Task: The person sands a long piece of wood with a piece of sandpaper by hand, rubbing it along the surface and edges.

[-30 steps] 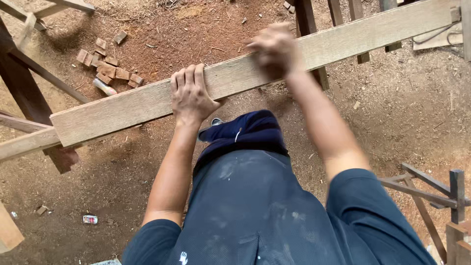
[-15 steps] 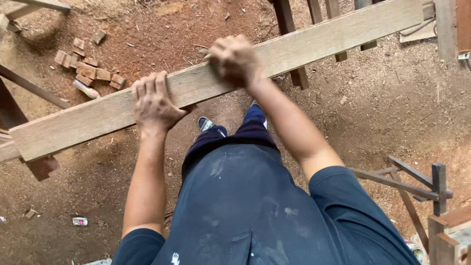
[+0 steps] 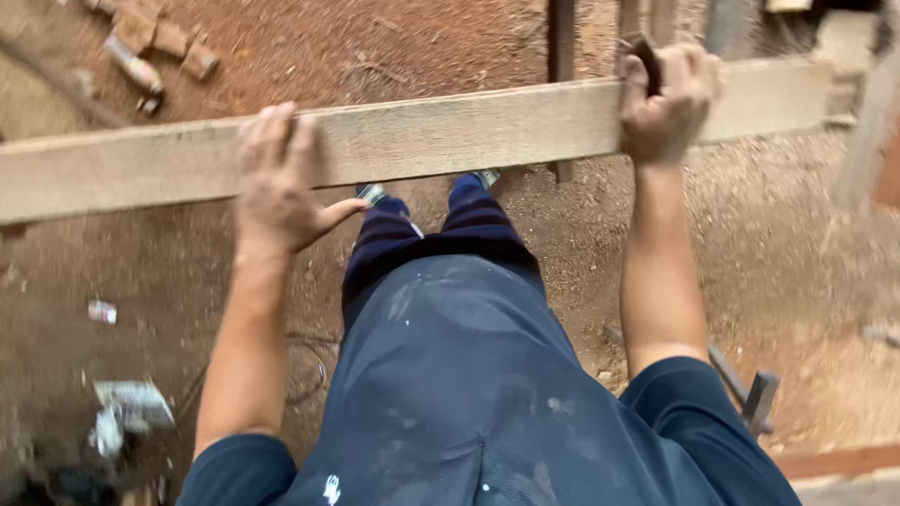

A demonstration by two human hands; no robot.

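A long pale wooden plank [image 3: 450, 141] runs across the view at about chest height, nearly level. My left hand [image 3: 277, 183] lies flat on its face left of centre, fingers spread over the top edge, thumb under the lower edge. My right hand [image 3: 666, 98] is curled around a small dark block [image 3: 645, 56] pressed against the plank's top edge on the right. Below the plank I see my dark blue shirt and striped trousers.
The ground is reddish dirt. Small wood offcuts [image 3: 155, 37] lie at the top left. Scraps of litter [image 3: 127, 408] sit at the lower left. Upright timber posts [image 3: 561, 37] stand behind the plank, and a metal frame [image 3: 755, 398] is at the lower right.
The plank has swung from a slant to nearly level and now sits closer to me. My right hand has slid to the right along the top edge. The view has shifted.
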